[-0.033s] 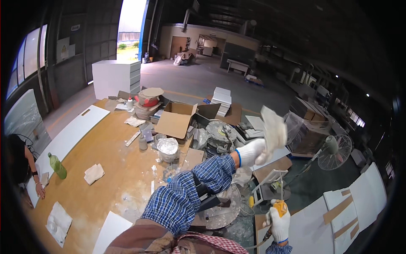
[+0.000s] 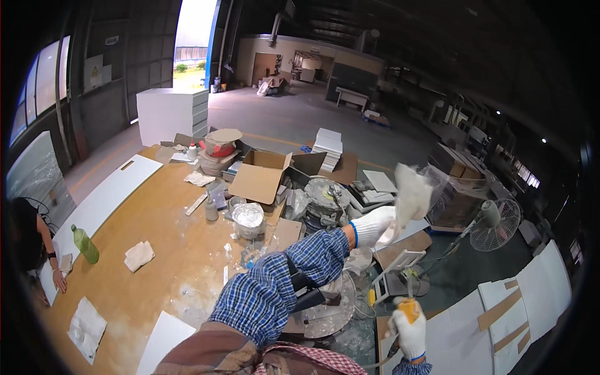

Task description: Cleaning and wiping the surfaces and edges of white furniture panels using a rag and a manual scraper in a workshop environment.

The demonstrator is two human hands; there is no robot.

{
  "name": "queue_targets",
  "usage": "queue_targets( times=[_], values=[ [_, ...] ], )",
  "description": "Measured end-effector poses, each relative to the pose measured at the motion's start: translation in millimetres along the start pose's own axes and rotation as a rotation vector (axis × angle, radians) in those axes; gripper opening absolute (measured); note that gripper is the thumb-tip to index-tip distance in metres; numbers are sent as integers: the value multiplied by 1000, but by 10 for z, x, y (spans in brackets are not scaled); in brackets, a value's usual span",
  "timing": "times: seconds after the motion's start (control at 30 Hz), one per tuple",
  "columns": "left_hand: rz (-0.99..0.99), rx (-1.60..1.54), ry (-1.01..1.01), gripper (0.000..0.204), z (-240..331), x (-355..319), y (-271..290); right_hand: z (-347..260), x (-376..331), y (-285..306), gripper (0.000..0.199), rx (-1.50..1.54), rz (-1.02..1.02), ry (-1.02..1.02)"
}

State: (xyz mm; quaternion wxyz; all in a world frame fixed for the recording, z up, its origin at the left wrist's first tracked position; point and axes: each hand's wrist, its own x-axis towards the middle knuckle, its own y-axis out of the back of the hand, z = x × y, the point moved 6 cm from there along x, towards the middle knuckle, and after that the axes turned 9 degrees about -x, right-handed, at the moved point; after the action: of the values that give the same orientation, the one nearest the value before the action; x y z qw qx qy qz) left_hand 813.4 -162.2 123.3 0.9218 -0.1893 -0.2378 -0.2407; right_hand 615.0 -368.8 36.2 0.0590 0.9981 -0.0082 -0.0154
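Observation:
My left hand [image 2: 375, 226], in a white knit glove with a blue cuff edge, stretches out to the right. Its fingers close on a white cloth [image 2: 414, 192], which stands up from the fist and is smeared by motion. Lower right, my gloved right hand [image 2: 412, 337] wraps round an orange-yellow air blow gun [image 2: 409, 309]. The gun's thin nozzle points up toward the cloth, and a hose [image 2: 380, 362] trails from below the hand. Parts of the gun are hidden by the fingers.
On the wooden table [image 2: 169, 231] are a green bottle [image 2: 85, 245], folded cloths [image 2: 139, 255], a whitish bowl [image 2: 248, 220] and an open carton [image 2: 257, 181]. A fan [image 2: 497, 222] and white panels [image 2: 450, 337] stand right. Another person's hand [image 2: 59, 280] rests at far left.
The cloth has swung a little to the right, and my left hand has shifted slightly right with it. My right hand with the air blow gun has moved slightly left.

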Motion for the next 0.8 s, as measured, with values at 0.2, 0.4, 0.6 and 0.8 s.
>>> queue_targets(
  times=[0.2,0.4,0.6,0.8],
  values=[
    [-79,-362,299,25,-182,124,147,-21,153,185,28,-163,146,105],
    [184,-46,483,37,-216,137,303,87,130,172,29,11,26,-20],
    [180,1080,-4,26,151,78,880,319,263,118,27,-26,12,-68],
    [-175,1563,-210,30,288,-332,743,-19,222,-396,34,-46,-347,221]
  ],
)
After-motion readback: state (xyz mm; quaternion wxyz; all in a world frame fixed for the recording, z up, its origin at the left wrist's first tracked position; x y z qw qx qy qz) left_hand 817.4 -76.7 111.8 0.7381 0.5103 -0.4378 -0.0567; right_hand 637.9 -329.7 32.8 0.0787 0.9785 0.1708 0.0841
